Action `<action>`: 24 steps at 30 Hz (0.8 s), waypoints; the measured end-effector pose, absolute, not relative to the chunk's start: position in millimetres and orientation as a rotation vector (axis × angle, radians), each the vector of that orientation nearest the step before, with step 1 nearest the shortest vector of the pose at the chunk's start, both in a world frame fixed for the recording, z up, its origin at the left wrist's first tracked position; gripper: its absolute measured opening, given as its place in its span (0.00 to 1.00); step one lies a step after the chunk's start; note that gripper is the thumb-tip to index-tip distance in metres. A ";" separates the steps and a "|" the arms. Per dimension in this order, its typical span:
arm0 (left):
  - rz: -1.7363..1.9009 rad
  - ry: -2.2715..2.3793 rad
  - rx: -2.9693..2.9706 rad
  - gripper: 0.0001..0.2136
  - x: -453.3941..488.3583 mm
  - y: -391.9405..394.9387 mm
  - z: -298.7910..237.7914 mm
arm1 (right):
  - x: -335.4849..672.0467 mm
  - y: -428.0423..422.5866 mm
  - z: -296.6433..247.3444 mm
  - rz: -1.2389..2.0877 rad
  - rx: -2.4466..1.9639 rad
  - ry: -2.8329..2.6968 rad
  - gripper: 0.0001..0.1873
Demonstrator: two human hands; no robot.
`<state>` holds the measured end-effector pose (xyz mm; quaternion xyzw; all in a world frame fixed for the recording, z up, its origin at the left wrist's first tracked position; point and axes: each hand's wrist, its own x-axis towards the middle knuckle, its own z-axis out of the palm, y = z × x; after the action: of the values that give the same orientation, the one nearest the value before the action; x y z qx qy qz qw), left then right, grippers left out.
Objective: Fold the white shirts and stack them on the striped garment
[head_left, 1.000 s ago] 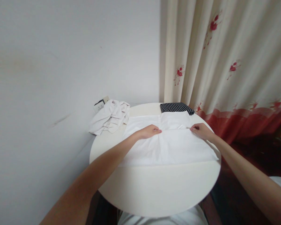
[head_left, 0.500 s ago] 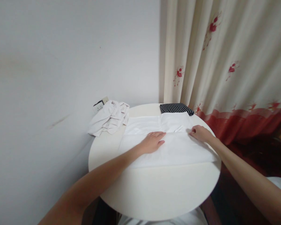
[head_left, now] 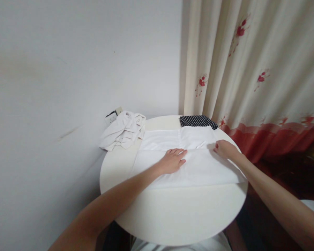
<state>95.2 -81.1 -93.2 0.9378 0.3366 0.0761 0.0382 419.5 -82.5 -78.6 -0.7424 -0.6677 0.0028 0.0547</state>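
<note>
A white cloth (head_left: 199,167), partly folded over itself, lies across the round table; I cannot tell what kind of garment it is. Flat on its middle, near the fold edge, rests my left hand (head_left: 172,160) with fingers outstretched. At the right end of that same edge, my right hand (head_left: 224,149) has its fingers closed on the white cloth. Behind the fold, a further layer of the cloth reaches toward the back of the table.
The round white table (head_left: 181,212) stands close to the wall (head_left: 81,62). A crumpled off-white garment (head_left: 122,130) hangs over its left edge, beside a power socket (head_left: 111,118). At the back lies a folded black striped cloth (head_left: 198,121). A floral curtain (head_left: 251,69) hangs at right.
The fingers of my left hand have spread slightly apart on the white cloth. My right hand stays at the cloth's right side. The view has shifted slightly.
</note>
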 end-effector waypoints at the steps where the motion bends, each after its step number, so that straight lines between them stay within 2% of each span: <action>1: 0.244 1.037 2.890 0.24 95.6 -81.2 -95.6 | 408.4 -85.4 -75.9 -0.075 -2.225 -2.032 0.15; 3: 0.259 1.049 2.914 0.24 96.1 -81.1 -100.6 | 376.5 -92.5 -73.7 -0.169 -2.069 -2.073 0.20; 7: 0.250 1.085 2.944 0.25 94.7 -79.8 -107.6 | 299.0 -109.8 -89.3 -0.028 -1.610 -2.331 0.27; 9: 0.229 1.089 2.955 0.25 90.6 -79.1 -108.9 | 275.0 -117.3 -103.1 0.002 -1.570 -2.355 0.31; 14: 0.224 1.151 2.892 0.27 57.5 -74.2 -108.6 | 292.4 -124.9 -123.7 0.067 -1.749 -2.275 0.38; 24: 0.148 1.616 2.645 0.29 -76.1 -42.9 -114.4 | 393.8 -138.1 -135.8 0.019 -2.069 -2.053 0.38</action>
<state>-76.1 -42.9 -114.4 0.8523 0.5205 0.0476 0.0193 393.8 -138.1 -135.8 -0.7054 -0.6998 0.0066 0.1130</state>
